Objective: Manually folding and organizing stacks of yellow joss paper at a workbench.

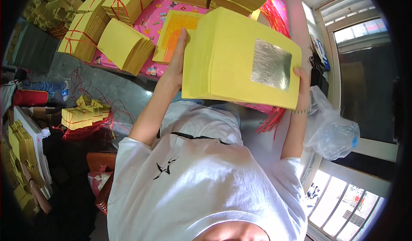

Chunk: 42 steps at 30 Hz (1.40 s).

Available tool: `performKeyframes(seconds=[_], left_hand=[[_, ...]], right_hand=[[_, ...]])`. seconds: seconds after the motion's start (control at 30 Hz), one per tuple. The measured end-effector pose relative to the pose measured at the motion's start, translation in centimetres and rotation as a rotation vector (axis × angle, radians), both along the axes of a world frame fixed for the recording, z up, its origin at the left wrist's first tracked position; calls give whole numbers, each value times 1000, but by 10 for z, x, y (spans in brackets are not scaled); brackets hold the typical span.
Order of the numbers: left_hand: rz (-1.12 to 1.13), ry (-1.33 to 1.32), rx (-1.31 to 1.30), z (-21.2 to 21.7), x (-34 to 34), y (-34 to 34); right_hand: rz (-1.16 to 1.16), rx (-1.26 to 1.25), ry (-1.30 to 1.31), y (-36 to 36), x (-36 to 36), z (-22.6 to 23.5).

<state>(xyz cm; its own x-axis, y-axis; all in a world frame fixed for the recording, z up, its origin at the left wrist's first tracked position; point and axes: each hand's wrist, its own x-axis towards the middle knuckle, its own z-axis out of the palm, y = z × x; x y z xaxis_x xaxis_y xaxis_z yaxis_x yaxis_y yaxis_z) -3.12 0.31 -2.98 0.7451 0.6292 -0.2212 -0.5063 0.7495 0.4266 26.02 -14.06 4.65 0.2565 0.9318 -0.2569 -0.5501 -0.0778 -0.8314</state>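
A thick stack of yellow joss paper [227, 52] is raised in front of me, its top sheet bearing a shiny silver foil square [271, 64]. My left hand [176, 63] presses against the left edge of the stack, fingers pointing up along it. At the opposite edge, my right hand [303, 84] grips the stack, with the thumb on top and the other fingers mostly hidden. Just beyond my left hand lies a yellow sheet pile with an orange print [169, 33], partly covered by the held stack. Beside it sits a loose yellow paper stack [122, 43].
A pink patterned cloth [148, 15] covers the table, where bundles tied with red string [79, 35] stand. Red strings [272, 121] hang over its right side. A clear plastic bag [330, 131] is near my right forearm. Another person's arm [38, 194] reaches toward paper at lower left.
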Motion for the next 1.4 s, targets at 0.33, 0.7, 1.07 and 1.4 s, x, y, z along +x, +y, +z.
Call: performKeyframes(seconds=[0.33, 0.7, 1.07, 1.4], left_hand=[[-1, -247, -86, -72, 14, -88], [53, -66, -213, -96, 38, -101], [175, 148, -385, -71, 98, -99], [175, 216, -333, -69, 107, -88]], right_hand=[[625, -308, -460, 143, 75, -37], [985, -646, -780, 245, 36, -44], [1434, -295, -867, 316, 29, -93], [1142, -293, -1787, 269, 17, -36]])
